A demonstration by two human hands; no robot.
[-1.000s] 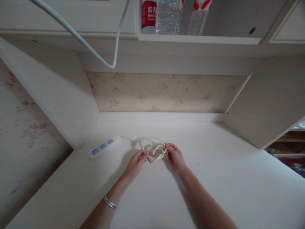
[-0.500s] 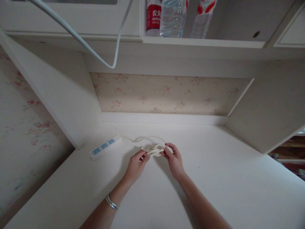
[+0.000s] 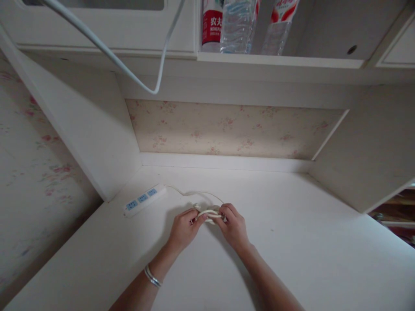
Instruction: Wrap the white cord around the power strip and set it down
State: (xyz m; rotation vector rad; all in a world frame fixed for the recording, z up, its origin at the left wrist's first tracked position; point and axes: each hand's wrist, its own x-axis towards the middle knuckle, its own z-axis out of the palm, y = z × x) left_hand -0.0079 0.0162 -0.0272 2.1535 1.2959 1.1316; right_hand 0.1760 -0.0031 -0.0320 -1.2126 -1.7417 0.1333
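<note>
A bundle of white power cord (image 3: 210,213) is stretched between my two hands just above the desk top. My left hand (image 3: 185,226) grips the left end of the coils between thumb and fingers. On the right end, my right hand (image 3: 234,225) is closed round the loops. From the bundle a single length of cord runs back and left to a white power strip (image 3: 145,201) with blue socket faces, which lies slanted on the desk. A small pale end of cord, perhaps the plug, pokes out above my left fingers; its shape is unclear.
The white desk (image 3: 292,259) has side panels left and right and a floral back wall (image 3: 227,129). Overhead, a shelf (image 3: 279,60) holds water bottles (image 3: 238,28). A pale bent tube (image 3: 113,60) hangs across the upper left.
Both hands have come slightly nearer to me with the coiled cord. My right fingers have closed further round the loops. The power strip stays in place.
</note>
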